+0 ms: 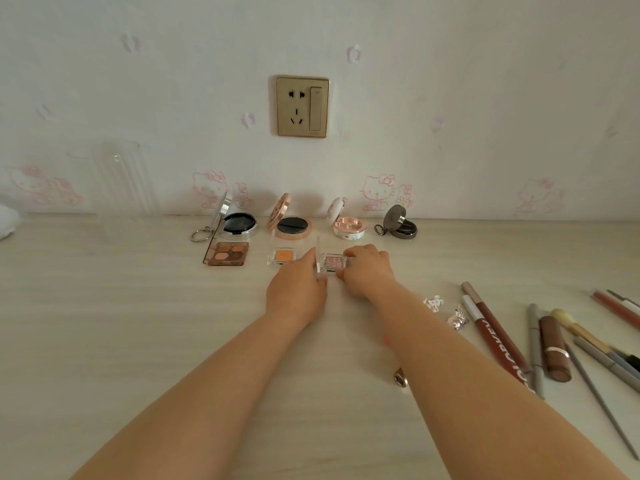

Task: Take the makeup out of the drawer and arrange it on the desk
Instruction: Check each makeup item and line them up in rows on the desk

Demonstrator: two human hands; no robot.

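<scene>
Both hands pinch pink eyeshadow case edges on desk

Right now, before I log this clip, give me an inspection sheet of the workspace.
Surface: pale wood-grain desk.
Job's things: four open compacts along the wall, e.g. rose-gold compact; brown eyeshadow palette, orange eyeshadow pan, pink eyeshadow pan in front.
Clutter: lip pencils, brushes, brown lipstick lying at right.
Grippers: left hand and right hand pinch the pink eyeshadow pan.
Cables: nothing seen.
Surroundings: wall socket, cartoon-cat wallpaper.
</scene>
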